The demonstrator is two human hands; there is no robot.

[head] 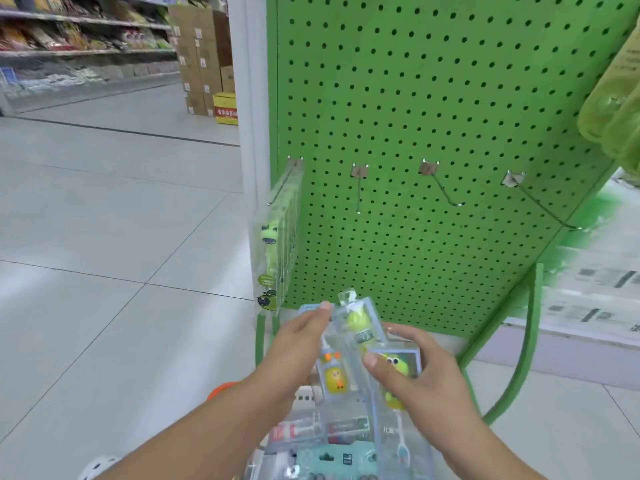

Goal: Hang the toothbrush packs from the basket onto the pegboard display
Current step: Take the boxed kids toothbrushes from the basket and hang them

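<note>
Shop, stocked shelves (83, 32), green pegboard (433, 116)

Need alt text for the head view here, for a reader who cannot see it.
Two bare hands, left hand and right hand, hold several clear plastic toothbrush packs with cartoon handles above a basket of more packs. Ahead stands a green pegboard display: the leftmost metal hook carries hanging packs, and three hooks to its right are bare.
</note>
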